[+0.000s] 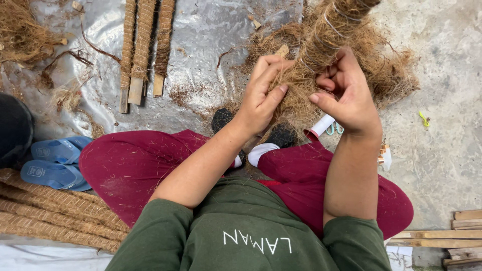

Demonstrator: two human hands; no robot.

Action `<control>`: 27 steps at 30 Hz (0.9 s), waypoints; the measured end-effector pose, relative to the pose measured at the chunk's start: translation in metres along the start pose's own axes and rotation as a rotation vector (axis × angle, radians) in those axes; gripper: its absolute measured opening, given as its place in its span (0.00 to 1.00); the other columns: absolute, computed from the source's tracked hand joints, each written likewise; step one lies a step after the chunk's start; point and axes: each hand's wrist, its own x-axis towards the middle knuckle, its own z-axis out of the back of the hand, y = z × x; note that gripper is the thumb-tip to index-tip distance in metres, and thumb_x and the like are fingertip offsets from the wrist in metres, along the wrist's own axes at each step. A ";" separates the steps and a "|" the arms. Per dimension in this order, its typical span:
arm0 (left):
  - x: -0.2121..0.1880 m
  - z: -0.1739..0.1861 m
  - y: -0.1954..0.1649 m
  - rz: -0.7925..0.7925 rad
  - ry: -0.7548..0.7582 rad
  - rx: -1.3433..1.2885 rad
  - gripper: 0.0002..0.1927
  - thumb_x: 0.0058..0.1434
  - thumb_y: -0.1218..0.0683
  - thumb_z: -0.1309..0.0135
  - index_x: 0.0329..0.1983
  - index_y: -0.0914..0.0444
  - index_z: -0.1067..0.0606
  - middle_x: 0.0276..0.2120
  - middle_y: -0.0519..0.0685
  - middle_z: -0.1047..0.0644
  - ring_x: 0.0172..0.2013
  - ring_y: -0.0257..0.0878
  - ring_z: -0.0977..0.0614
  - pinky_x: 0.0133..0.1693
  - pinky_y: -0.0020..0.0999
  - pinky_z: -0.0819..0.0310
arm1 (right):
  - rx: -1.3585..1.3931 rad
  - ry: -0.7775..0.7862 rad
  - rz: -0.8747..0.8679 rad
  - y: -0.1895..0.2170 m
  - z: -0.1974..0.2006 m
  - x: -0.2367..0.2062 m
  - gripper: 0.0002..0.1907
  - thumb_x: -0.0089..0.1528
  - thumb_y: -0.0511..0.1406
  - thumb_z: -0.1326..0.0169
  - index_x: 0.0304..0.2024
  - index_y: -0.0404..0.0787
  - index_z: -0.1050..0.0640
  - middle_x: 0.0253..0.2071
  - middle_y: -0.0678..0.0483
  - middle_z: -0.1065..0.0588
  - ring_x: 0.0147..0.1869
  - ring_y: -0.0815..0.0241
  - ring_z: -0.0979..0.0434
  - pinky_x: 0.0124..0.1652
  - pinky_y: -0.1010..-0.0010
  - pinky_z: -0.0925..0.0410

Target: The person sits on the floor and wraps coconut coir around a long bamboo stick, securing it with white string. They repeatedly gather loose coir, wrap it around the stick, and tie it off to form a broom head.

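- My left hand (263, 95) presses loose coconut fibre (296, 98) against the fibre-wrapped pole (329, 32), fingers curled around the tuft.
- My right hand (346, 93) is closed on the pole just beside it, thumb pointing toward the left hand.
- The pole rises from between my knees, bound with pale thread.
- Three finished poles (143, 47) lie on the plastic sheet (211, 35), well apart.
- Blue sandals (55, 160) sit by my left leg.

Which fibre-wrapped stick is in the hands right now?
The thick fibre-wrapped stick at top right, gripped by both hands; the three thinner sticks lie untouched on the plastic sheet.
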 end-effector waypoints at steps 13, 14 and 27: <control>-0.033 -0.010 0.010 -0.053 -0.166 -0.149 0.19 0.69 0.47 0.48 0.57 0.63 0.29 0.57 0.52 0.33 0.60 0.43 0.31 0.66 0.39 0.38 | -0.762 -0.029 0.086 0.006 -0.012 0.010 0.51 0.51 0.38 0.22 0.62 0.31 0.43 0.34 0.58 0.39 0.33 0.71 0.41 0.29 0.79 0.41; -0.034 -0.009 0.010 -0.072 -0.152 -0.124 0.21 0.68 0.47 0.49 0.59 0.63 0.30 0.59 0.53 0.33 0.62 0.44 0.31 0.68 0.40 0.39 | -0.783 -0.034 0.098 0.007 -0.014 0.009 0.52 0.50 0.39 0.21 0.63 0.31 0.43 0.35 0.58 0.38 0.33 0.70 0.40 0.29 0.79 0.40; -0.039 -0.002 0.007 0.053 -0.266 0.135 0.25 0.67 0.56 0.41 0.67 0.57 0.28 0.55 0.55 0.29 0.56 0.42 0.26 0.61 0.39 0.29 | -0.896 -0.074 0.209 0.006 -0.022 0.009 0.48 0.57 0.41 0.23 0.65 0.32 0.41 0.29 0.58 0.38 0.30 0.68 0.37 0.28 0.76 0.39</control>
